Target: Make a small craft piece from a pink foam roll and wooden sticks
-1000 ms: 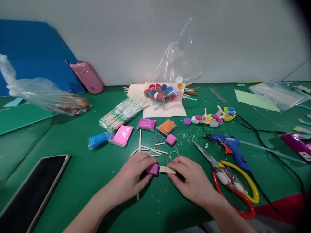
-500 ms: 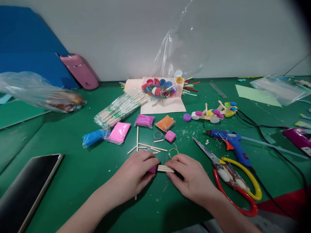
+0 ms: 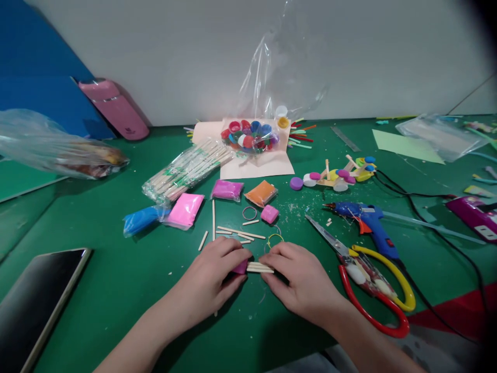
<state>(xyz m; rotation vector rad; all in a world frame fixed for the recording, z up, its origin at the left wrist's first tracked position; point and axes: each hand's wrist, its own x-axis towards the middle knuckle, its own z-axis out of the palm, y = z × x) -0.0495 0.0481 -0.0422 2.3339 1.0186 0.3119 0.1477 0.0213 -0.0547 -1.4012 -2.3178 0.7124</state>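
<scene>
My left hand is closed around a magenta lump of clay, most of it hidden by the fingers. A few short wooden sticks lie side by side and reach from the lump towards the right. Their right ends are pinched between the thumb and fingers of my right hand. Just beyond both hands lie loose wooden sticks, a yellow-green rubber band, a purple rubber band and a small pink block.
Scissors and a blue glue gun with its cord lie right. Behind are clay packets, bagged sticks, bottle caps and a stick-and-cap model. A phone and pink flask are left.
The view has shifted slightly. A short loose stick beyond my left hand has turned steeper and now lies apart from the long stick. Both hands keep nearly the same grip.
</scene>
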